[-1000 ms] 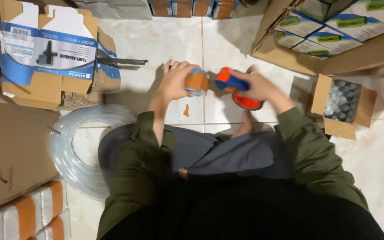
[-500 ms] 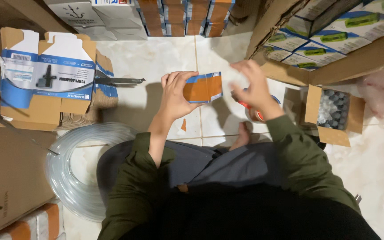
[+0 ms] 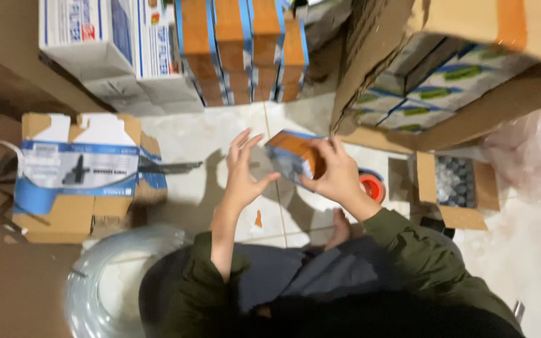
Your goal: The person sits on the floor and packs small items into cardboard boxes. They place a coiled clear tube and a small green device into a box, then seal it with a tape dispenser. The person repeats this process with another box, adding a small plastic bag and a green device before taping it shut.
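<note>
I see one small orange and blue box (image 3: 295, 156) above the floor, gripped in my right hand (image 3: 336, 175); my left hand (image 3: 242, 172) is spread open just beside it, one tape roll (image 3: 372, 186) lying behind

Olive-green jacket with long sleeves pushed up the forearms, grey trousers, one bare foot.

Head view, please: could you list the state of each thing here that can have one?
small orange and blue box: closed, tilted, held in the right hand
left hand: open, fingers spread, just off the box
tape roll: lying on the floor behind the right hand
small carton: open, flaps up, dark parts inside
flat printed cartons: unfolded, stacked
clear tubing: coiled
</note>
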